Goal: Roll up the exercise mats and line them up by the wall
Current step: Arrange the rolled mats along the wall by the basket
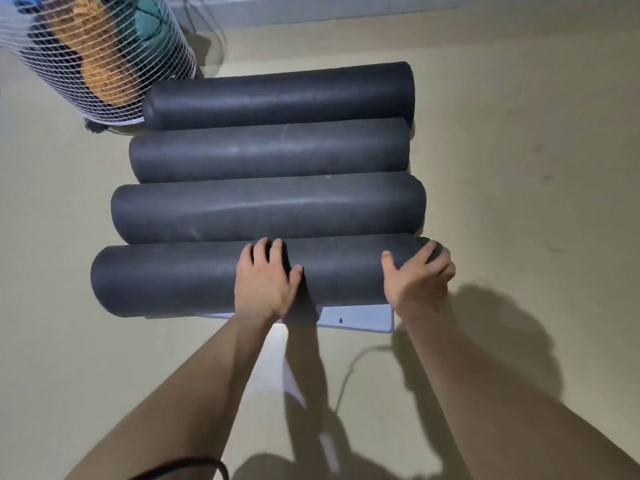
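Note:
Several dark grey rolled mats lie side by side on the floor, stretching away from me toward the wall. The nearest rolled mat (pixel 166 282) is under both hands. My left hand (pixel 265 280) presses on its middle with fingers curled over the top. My right hand (pixel 417 277) grips its right end, fingers wrapped over the edge. Beyond it lie a second roll (pixel 266 207), a third roll (pixel 270 148) and the farthest roll (pixel 280 95). A pale flat mat edge (pixel 360 318) shows under the nearest roll.
A white mesh basket (pixel 93 57) with orange and teal items stands at the far left beside the farthest roll. The pale wall base (pixel 381 8) runs along the top. A thin cable (pixel 349 372) lies on the beige floor (pixel 519 168) near my arms.

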### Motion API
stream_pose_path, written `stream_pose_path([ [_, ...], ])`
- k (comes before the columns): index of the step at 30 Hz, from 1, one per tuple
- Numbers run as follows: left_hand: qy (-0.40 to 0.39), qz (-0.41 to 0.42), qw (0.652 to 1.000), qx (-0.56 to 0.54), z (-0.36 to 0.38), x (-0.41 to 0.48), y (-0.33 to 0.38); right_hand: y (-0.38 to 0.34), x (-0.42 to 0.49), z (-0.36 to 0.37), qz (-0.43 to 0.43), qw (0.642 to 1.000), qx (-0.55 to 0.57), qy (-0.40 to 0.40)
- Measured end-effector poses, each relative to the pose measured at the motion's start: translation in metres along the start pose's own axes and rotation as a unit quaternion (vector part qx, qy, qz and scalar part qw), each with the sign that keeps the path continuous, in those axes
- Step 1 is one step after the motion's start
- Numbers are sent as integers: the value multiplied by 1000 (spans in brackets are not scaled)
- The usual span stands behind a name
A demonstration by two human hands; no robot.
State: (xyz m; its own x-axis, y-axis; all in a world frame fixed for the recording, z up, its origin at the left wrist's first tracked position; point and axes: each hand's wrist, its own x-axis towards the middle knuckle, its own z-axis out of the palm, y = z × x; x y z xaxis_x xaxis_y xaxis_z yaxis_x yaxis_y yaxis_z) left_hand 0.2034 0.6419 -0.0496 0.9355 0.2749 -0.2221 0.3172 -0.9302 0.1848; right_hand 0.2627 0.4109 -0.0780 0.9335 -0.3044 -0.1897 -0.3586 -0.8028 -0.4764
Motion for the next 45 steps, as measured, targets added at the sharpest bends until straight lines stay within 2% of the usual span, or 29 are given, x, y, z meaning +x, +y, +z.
stream_pose_path([
  [2, 38, -61, 997, -11, 6, 10, -17, -2, -1, 12, 13, 1000, 4, 13],
  [5, 79, -85, 993, -5, 13, 16, -44, -4, -4, 24, 35, 998, 1, 54],
  [7, 93, -99, 991, -6, 15, 18, -57, -4, -4, 26, 57, 997, 6, 49],
  [10, 115, -181, 976, -35, 5, 16, -85, 1, -4, 25, 58, 997, -2, 41],
  [14, 117, -316, 937, -92, -20, 9, -140, 3, -2, 28, 55, 996, 11, 68],
  [18, 133, -364, 911, -141, -33, 12, -189, 0, -1, 28, 59, 995, 15, 74],
  [22, 127, -455, 837, -275, -35, 20, -225, 0, 0, 23, 71, 995, 21, 63],
  [24, 129, -461, 822, -310, -33, 20, -231, -1, 5, 16, 85, 995, 26, 54],
  [26, 142, -457, 820, -313, -31, 21, -230, -4, 7, 7, 107, 993, 32, 41],
  [29, 153, -448, 829, -296, -33, 20, -223, -14, -3, 5, 125, 991, 42, 14],
  [32, 151, -435, 846, -269, -38, 20, -228, -26, -22, 15, 137, 988, 74, 22],
  [36, 133, -422, 853, -276, -37, 20, -241, -23, -30, 16, 105, 989, 103, 1],
  [39, 126, -447, 830, -309, -33, 16, -245, -15, -28, 8, 105, 985, 138, -19],
  [42, 129, -497, 783, -352, -37, 17, -254, -16, -28, 7, 116, 979, 167, -25],
  [43, 124, -504, 779, -352, -40, 18, -256, -17, -28, 9, 120, 977, 173, -18],
  [45, 140, -488, 796, -329, -43, 18, -257, -18, -31, 15, 132, 975, 178, 4],
])
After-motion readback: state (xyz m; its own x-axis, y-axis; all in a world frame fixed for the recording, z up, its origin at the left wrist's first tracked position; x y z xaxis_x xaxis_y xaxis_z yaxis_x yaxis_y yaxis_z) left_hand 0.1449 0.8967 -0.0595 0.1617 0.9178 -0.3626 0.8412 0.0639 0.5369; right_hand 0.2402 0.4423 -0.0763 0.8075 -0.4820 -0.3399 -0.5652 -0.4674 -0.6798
